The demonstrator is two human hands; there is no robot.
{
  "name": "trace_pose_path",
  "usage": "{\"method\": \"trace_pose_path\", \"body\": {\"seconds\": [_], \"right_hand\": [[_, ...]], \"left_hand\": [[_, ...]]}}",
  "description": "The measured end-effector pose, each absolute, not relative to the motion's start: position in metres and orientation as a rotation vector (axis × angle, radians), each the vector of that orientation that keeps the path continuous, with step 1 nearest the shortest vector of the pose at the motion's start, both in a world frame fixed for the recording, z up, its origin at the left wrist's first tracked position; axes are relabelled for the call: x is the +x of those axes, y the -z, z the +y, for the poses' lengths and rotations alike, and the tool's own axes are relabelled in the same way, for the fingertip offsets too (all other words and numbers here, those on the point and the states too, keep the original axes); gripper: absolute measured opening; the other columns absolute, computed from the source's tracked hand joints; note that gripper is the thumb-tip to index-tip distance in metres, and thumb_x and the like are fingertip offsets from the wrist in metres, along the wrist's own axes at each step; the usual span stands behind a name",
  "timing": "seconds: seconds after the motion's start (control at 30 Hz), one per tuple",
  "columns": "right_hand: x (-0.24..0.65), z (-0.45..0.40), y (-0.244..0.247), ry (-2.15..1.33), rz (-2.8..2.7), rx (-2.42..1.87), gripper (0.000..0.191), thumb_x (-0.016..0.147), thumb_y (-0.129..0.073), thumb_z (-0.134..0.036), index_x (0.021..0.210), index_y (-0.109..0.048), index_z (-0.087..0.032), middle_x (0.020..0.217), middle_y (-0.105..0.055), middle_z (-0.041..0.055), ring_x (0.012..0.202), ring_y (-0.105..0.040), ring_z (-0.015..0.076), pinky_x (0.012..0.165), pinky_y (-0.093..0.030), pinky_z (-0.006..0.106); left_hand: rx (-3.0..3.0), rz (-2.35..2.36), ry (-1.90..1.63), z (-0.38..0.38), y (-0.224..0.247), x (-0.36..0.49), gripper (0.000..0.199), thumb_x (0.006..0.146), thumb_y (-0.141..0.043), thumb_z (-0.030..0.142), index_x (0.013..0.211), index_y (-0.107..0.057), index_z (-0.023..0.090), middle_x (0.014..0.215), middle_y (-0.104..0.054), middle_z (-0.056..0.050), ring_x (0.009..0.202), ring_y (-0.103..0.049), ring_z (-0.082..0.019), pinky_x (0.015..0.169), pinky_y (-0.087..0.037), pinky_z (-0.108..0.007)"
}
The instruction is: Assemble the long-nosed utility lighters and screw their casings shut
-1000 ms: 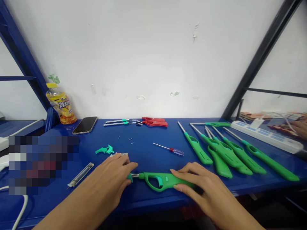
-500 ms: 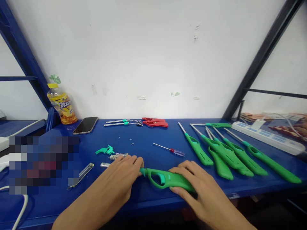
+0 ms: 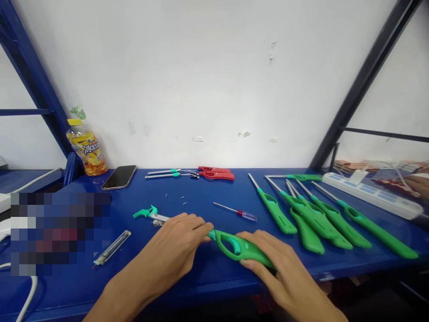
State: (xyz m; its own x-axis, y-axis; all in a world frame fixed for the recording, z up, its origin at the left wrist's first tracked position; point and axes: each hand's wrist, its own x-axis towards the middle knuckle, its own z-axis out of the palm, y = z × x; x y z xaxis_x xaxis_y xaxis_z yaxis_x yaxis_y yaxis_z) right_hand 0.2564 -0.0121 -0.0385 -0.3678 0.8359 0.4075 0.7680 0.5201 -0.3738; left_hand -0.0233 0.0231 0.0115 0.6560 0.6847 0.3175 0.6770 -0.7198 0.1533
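A green long-reach gas lighter [image 3: 248,250] lies across both my hands, tilted with its handle end lower on the right. My left hand [image 3: 179,237] is closed around the metal tube and the teal collar at its front. Past my left fingers, the tube's tip points to the back left. My right hand [image 3: 278,259] grips the handle, thumb below and fingers on top. A teal trigger [image 3: 235,246] shows in the handle's loop. Near the tube's tip lie a loose teal trigger part [image 3: 145,212] and a small metallic piece, partly covered.
Several green lighters [image 3: 310,214] lie at right, beside a white power strip [image 3: 372,194]. A screwdriver [image 3: 236,211] lies mid-table. Red lighter casings [image 3: 216,175], a phone [image 3: 119,177] and a drink bottle [image 3: 87,150] stand along the back. A clear fuel tank [image 3: 112,248] lies left.
Both hands hold the lighter still. My left hand has slid right and the lighter tilts more. The teal collar now sits closer against the green body.
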Motion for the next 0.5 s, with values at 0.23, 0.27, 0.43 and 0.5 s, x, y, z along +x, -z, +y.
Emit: {"method": "trace_pose_path", "body": {"seconds": [0.23,0.27,0.43,0.5], "right_hand": [[0.255,-0.012,0.030,-0.173,-2.201,-1.221,0.040,0.108,-0.057,-0.043,0.146,-0.067,-0.036,0.132,-0.078,0.0033,0.120,-0.075,0.0283,0.096,-0.065,0.033],[0.257,-0.013,0.032,-0.186,-2.192,-1.235,0.040,0.107,-0.059,-0.044,0.146,-0.067,-0.038,0.133,-0.078,0.0027,0.122,-0.074,0.0287,0.098,-0.064,0.035],[0.268,-0.013,0.043,-0.294,-2.164,-1.286,0.040,0.107,-0.058,-0.050,0.146,-0.066,-0.044,0.141,-0.074,-0.0015,0.132,-0.068,0.0301,0.105,-0.062,0.043],[0.271,-0.012,0.045,-0.327,-2.147,-1.303,0.040,0.107,-0.056,-0.052,0.146,-0.065,-0.045,0.142,-0.073,-0.0026,0.134,-0.067,0.0302,0.107,-0.061,0.044]], "left_hand": [[2.789,0.995,-0.842,0.028,-0.004,-0.020,0.033,0.101,-0.047,0.001,0.113,-0.074,0.016,0.091,-0.076,-0.005,0.077,-0.065,-0.022,0.073,-0.049,-0.036],[2.790,0.977,-0.872,0.028,-0.003,-0.020,0.034,0.100,-0.047,0.000,0.112,-0.074,0.016,0.090,-0.077,-0.005,0.075,-0.064,-0.021,0.072,-0.049,-0.035],[2.806,0.914,-0.928,0.026,-0.003,-0.014,0.037,0.096,-0.045,-0.005,0.108,-0.073,0.016,0.089,-0.077,-0.004,0.074,-0.063,-0.021,0.070,-0.047,-0.034],[2.805,0.897,-0.944,0.025,-0.004,-0.012,0.037,0.096,-0.044,-0.005,0.105,-0.073,0.015,0.089,-0.077,-0.004,0.075,-0.064,-0.021,0.070,-0.046,-0.034]]}}
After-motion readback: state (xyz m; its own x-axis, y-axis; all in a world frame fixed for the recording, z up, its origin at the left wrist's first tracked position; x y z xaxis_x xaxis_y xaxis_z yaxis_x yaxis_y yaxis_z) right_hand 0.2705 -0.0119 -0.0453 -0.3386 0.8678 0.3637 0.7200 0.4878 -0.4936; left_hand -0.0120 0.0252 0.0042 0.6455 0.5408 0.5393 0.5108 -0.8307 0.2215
